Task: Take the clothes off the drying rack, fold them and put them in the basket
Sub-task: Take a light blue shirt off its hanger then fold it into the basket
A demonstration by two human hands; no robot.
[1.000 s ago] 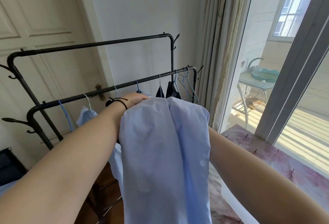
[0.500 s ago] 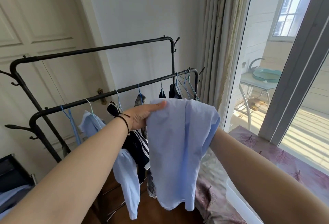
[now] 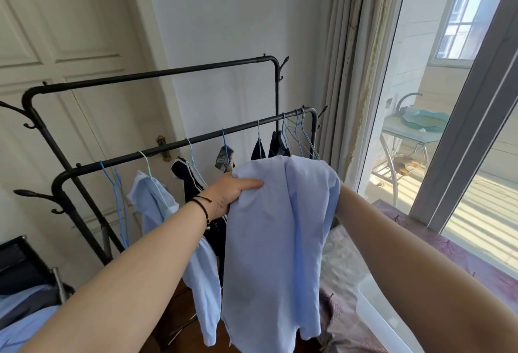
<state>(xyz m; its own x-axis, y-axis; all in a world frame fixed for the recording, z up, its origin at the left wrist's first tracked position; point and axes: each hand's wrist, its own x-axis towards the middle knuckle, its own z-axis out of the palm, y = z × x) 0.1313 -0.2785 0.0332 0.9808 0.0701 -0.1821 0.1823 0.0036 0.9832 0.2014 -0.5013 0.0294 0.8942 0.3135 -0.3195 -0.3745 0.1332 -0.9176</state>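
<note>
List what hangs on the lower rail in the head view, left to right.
Bare blue hangers → light blue shirt → black garment with white stripes → grey patterned item → dark garments → bunch of empty hangers.

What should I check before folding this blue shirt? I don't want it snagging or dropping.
1. Left hand grips the light blue shirt at its top edge: ok.
2. Right hand's grip: cannot tell, the shirt hides it.
3. Shirt free of the drying rack and of any hanger: ok, it hangs in front of the rail.
4. Shirt hangs in one doubled drape, ready to fold: ok.
5. White basket within reach at lower right: ok, though its inside is not visible.
6. Clothes left on the rack: not ok, a second blue shirt and dark garments remain.
</note>
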